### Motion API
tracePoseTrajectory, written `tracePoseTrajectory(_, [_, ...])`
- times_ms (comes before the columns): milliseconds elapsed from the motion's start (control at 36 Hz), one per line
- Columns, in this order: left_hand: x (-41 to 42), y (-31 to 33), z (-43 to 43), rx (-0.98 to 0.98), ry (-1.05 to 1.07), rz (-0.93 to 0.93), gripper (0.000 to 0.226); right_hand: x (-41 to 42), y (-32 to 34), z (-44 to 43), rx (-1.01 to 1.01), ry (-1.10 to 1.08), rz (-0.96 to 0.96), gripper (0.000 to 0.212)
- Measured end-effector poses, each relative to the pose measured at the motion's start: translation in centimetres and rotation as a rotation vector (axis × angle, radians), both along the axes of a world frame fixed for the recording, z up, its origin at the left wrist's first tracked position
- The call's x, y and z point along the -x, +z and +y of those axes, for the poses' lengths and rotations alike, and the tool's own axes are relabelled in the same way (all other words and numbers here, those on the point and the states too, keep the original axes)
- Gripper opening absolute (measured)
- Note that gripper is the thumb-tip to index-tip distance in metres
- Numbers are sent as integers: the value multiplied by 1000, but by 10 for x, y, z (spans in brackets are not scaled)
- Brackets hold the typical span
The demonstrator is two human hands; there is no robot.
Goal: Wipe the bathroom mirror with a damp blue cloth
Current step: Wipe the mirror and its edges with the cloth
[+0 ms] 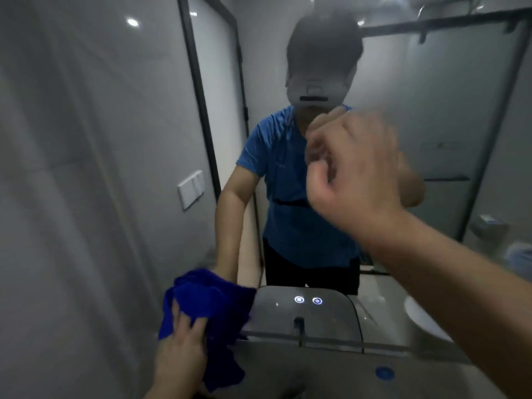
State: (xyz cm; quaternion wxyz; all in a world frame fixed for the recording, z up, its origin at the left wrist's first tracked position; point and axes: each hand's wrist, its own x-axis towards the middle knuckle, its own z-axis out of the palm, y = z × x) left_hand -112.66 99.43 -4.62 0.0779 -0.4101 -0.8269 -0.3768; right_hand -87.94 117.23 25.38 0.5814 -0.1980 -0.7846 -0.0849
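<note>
The bathroom mirror [437,116] fills the view ahead and looks hazy; it reflects a person in a blue shirt. My left hand [180,352] holds a bunched blue cloth [210,300] at the mirror's lower left, fingers spread over it, with part of the cloth hanging below the hand. My right hand [354,165] is raised in front of the mirror's middle. It is blurred, its fingers are curled, and nothing shows in it. Whether it touches the glass I cannot tell.
Two lit touch buttons [308,300] glow near the mirror's bottom edge. Below lies the grey basin counter [288,370] with a blue round drain cap [385,372]. A grey wall [72,197] stands to the left, with a white switch plate [190,189].
</note>
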Motion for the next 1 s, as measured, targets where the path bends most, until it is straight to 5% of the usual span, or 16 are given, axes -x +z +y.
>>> tracePoseTrajectory(28, [12, 6, -6, 9, 107, -103, 75, 9, 7, 5, -24, -12, -2, 21])
tracePoseTrajectory(111, [38, 36, -16, 23, 319, 10, 57, 25, 10, 22, -133, -52, 27, 19])
tracePoseTrajectory(222, [64, 99, -3, -194, 296, 173, 47, 36, 3, 39, -322, -35, 61, 9])
tracePoseTrajectory(500, [-2, 256, 80, -488, 162, 441, 54, 38, 6, 36, -304, 97, 27, 7])
tracePoseTrajectory(778, [-69, 171, 124, -299, -305, 832, 32, 29, 8, 42, -306, 252, 16, 8])
tracePoseTrajectory(889, [-27, 159, 101, -187, -223, 831, 32, 33, 8, 45, -312, 225, 23, 5])
tracePoseTrajectory(1000, [22, 198, 77, -350, -86, 831, 54, 37, 9, 49, -285, 241, 34, 3])
